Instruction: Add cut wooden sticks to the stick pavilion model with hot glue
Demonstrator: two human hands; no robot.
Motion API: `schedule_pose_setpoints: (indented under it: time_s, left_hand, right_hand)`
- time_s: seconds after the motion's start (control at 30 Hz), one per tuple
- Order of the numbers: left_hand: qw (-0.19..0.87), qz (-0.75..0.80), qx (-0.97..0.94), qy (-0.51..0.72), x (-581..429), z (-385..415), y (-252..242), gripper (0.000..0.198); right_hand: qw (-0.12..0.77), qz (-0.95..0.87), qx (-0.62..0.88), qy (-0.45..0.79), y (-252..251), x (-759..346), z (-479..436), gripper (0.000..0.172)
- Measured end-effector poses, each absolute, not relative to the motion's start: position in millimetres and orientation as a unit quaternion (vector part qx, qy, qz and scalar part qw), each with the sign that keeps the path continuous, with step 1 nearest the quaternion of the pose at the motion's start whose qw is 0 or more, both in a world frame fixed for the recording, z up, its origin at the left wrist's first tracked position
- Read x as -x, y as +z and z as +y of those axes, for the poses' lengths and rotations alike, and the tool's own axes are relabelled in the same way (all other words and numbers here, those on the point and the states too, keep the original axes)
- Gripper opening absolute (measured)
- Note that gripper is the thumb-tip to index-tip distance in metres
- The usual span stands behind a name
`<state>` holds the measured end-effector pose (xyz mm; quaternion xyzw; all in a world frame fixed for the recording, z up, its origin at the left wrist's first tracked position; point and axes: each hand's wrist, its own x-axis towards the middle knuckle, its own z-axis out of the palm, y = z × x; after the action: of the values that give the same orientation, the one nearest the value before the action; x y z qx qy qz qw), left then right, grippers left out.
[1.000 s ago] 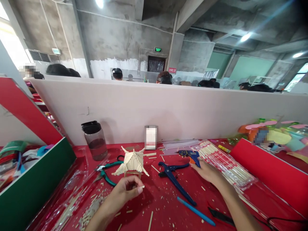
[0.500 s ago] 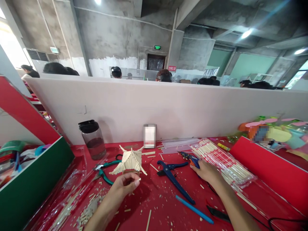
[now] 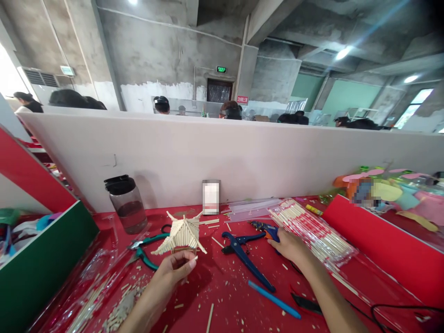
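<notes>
My left hand (image 3: 175,270) pinches a short wooden stick (image 3: 196,258) between thumb and fingers, just in front of a small model pavilion (image 3: 185,232). Pale sticks form the pavilion's sloped roof, which has upturned corners; its lower part is largely hidden behind that hand. My right hand (image 3: 289,245) is wrapped round the handle of a blue glue gun (image 3: 266,228) with an orange trigger, lying on the red table. Left of it lies a dark blue cutter (image 3: 248,261) with its handles spread. Green-handled pliers (image 3: 147,249) rest behind and left of the pavilion.
Bundled sticks in plastic (image 3: 312,231) lie right of the glue gun. A blue pen (image 3: 274,299) and stick scraps are nearer me. A water bottle (image 3: 126,203) and a phone-like upright object (image 3: 211,198) stand by the white partition (image 3: 173,152). Green (image 3: 52,263) and red (image 3: 381,249) panels flank the table.
The view has turned slightly right, so everything sits a little further left. Both hands keep their grips, with little visible movement.
</notes>
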<state>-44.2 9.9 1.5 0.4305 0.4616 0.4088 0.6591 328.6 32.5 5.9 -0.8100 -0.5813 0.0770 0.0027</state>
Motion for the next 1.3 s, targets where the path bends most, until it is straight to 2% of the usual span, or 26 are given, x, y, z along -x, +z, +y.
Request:
schedule_pose_setpoints:
  time_s: [0.13, 0.27, 0.37, 0.47, 0.53, 0.9, 1.3]
  left_hand:
    - [0.660, 0.460, -0.411, 0.429, 42.6, 8.9, 4.0, 0.046]
    - [0.665, 0.456, -0.386, 0.448, 37.1, 6.4, 8.1, 0.046]
    - [0.675, 0.449, -0.367, 0.457, 31.8, 6.1, 6.0, 0.046]
    - [0.688, 0.435, -0.349, 0.465, 27.1, 7.1, 1.9, 0.047]
    - [0.696, 0.425, -0.340, 0.468, 24.4, 7.5, -0.1, 0.046]
    - [0.708, 0.412, -0.281, 0.501, 12.6, 3.8, -0.1, 0.044]
    - [0.703, 0.404, -0.263, 0.522, 6.4, 0.6, -1.7, 0.041]
  right_hand:
    - [0.034, -0.614, 0.784, 0.084, 31.7, -309.6, 24.7, 0.027]
    - [0.213, -0.698, 0.653, 0.203, 65.6, -254.1, 7.6, 0.028]
    - [0.265, -0.738, 0.554, 0.281, 80.7, -204.9, -5.4, 0.034]
    - [0.252, -0.766, 0.526, 0.270, 85.0, -170.0, -11.2, 0.046]
    - [0.235, -0.776, 0.531, 0.246, 84.2, -157.0, -10.6, 0.047]
    - [0.232, -0.790, 0.543, 0.166, 66.9, -141.3, -2.3, 0.028]
    - [0.181, -0.789, 0.569, 0.147, 70.6, -138.8, -2.8, 0.023]
